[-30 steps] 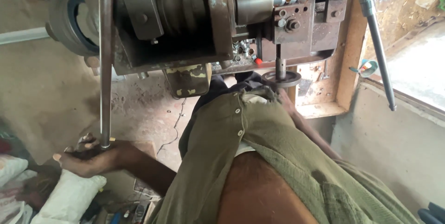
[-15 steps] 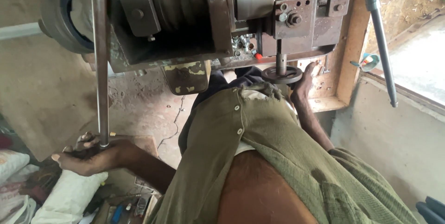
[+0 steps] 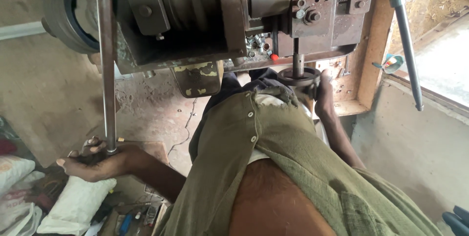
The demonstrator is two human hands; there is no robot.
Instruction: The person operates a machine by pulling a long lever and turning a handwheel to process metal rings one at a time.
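- An open olive-green button shirt [image 3: 293,167] fills the near foreground, worn by the person over a bare torso.
- The left hand [image 3: 100,160] is seen low at the left, its fingers curled around the lower end of a long grey steel rod [image 3: 106,60]; the rod is held upright and runs up past the machine's front.
- White sacks [image 3: 73,202] lie just below that hand, with small tools beside them on the floor.
- The right hand [image 3: 324,97] is closed on the rim of a small dark round metal handwheel [image 3: 299,76], which hangs on a short shaft under the machine.
- A rusty grey cast-iron machine [image 3: 220,16] spans the top, with a long steel lever [image 3: 408,55] slanting down at its right, well apart from both hands.
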